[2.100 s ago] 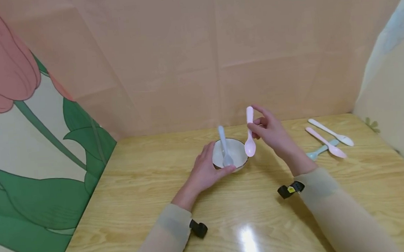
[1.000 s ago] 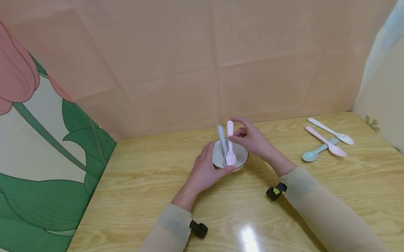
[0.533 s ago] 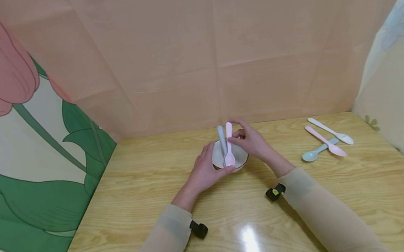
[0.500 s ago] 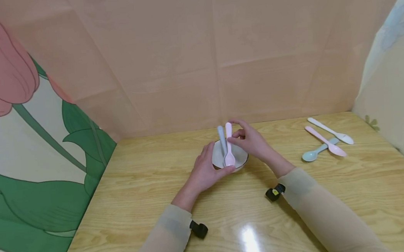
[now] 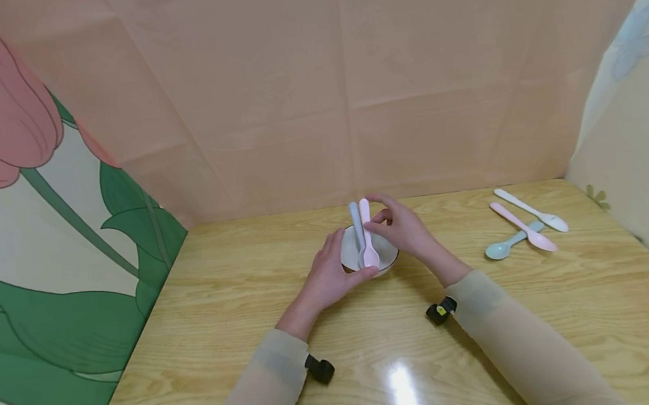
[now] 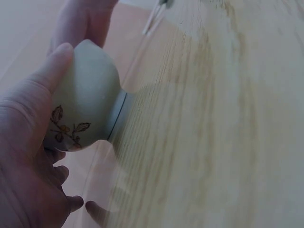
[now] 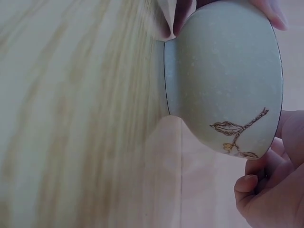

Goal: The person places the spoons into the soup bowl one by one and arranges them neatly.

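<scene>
In the head view my left hand (image 5: 329, 276) holds a white bowl (image 5: 385, 247) with a dark rim, thumb at the near side and fingers round the left. The left wrist view shows the bowl (image 6: 92, 90) standing on the table, with a brown leaf sprig on its outside. My right hand (image 5: 406, 225) pinches the handle of a pink spoon (image 5: 370, 257), whose head is down inside the bowl. Just left of it, a grey-blue spoon (image 5: 356, 218) leans in the bowl, its head partly hidden by the pink one.
To the right on the wooden table (image 5: 240, 282) lie a white spoon (image 5: 531, 210), another pink spoon (image 5: 527, 229) and a pale green spoon (image 5: 498, 251), the last two crossing. A peach backdrop (image 5: 263, 107) rises right behind the table's far edge.
My right hand has carried the pink spoon left and down from beside the bowl into it; lately its handle tilts slightly further left. My left hand has stayed on the bowl.
</scene>
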`<state>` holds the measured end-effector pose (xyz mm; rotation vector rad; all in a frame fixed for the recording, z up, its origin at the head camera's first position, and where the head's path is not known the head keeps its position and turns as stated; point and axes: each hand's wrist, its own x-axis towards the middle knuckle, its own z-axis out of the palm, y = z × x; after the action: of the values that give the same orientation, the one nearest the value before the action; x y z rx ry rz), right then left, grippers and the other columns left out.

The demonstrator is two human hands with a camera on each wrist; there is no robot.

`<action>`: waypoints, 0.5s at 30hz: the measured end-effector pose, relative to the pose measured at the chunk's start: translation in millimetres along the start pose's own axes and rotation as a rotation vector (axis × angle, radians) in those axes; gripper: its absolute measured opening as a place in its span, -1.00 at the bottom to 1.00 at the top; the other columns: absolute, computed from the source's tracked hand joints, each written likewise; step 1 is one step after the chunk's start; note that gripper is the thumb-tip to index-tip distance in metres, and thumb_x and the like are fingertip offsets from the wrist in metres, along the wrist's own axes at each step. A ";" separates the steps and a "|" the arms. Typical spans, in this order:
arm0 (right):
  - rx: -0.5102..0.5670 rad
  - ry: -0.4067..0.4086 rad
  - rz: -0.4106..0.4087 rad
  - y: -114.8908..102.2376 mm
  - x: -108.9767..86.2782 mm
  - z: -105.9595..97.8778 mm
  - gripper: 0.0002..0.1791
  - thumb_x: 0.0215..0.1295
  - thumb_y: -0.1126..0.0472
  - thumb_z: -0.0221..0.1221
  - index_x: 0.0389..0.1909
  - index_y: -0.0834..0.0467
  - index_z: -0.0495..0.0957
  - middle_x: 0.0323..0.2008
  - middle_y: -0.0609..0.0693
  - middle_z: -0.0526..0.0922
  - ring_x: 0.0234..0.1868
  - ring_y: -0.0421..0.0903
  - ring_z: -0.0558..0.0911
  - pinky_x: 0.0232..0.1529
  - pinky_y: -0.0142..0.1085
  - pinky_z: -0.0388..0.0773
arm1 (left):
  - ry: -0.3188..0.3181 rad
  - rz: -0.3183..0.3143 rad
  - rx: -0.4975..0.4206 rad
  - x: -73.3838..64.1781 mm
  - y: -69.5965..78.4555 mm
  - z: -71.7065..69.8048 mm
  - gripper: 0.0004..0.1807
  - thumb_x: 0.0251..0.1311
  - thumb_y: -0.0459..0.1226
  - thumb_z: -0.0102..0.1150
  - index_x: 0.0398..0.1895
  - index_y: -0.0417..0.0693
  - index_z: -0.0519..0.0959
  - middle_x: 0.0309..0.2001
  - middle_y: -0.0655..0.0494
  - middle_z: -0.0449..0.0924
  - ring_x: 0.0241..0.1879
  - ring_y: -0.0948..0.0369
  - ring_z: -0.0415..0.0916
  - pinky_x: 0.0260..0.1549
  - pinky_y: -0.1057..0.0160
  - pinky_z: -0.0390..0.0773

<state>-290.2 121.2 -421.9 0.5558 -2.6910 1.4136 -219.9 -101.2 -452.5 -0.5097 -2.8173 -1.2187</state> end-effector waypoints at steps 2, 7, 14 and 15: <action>-0.017 0.002 0.007 0.1 0.1 0.2 -0.27 0.59 0.17 0.37 0.67 0.07 0.34 -0.10 0.12 0.82 -0.14 0.06 0.72 -0.16 -0.13 0.57 | 0.000 0.002 -0.002 -0.3 0.2 0.1 0.21 0.28 0.34 0.47 0.80 0.14 0.04 0.64 0.09 0.23 0.45 -0.07 0.37 0.40 -0.26 0.41; -0.080 0.004 0.035 -3.4 -0.8 -1.6 -0.26 0.57 0.13 0.39 0.66 0.06 0.35 -0.09 0.10 0.83 -0.12 0.07 0.75 -0.13 -0.09 0.61 | -0.002 0.004 -0.011 -0.8 0.3 0.1 0.21 0.28 0.33 0.48 0.80 0.15 0.04 0.65 0.09 0.22 0.48 -0.09 0.35 0.41 -0.28 0.40; -0.153 -0.014 0.073 -10.5 -3.2 -5.9 -0.26 0.54 0.06 0.42 0.64 0.05 0.40 -0.08 0.09 0.84 -0.07 0.09 0.77 -0.05 0.00 0.65 | -0.004 -0.003 -0.003 -0.7 0.2 -0.3 0.22 0.28 0.35 0.47 0.81 0.14 0.03 0.67 0.11 0.20 0.51 -0.10 0.32 0.43 -0.26 0.39; -0.154 -0.016 0.074 -10.9 -3.5 -6.3 -0.27 0.54 0.06 0.42 0.63 0.05 0.40 -0.07 0.10 0.83 -0.06 0.10 0.77 -0.04 0.01 0.65 | -0.004 -0.001 -0.002 -0.8 0.2 -0.3 0.22 0.28 0.34 0.47 0.81 0.14 0.03 0.67 0.11 0.20 0.51 -0.09 0.32 0.43 -0.26 0.40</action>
<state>-284.0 121.6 -410.3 0.4629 -2.8291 1.2079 -219.1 -101.5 -452.3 -0.5112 -2.8206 -1.2228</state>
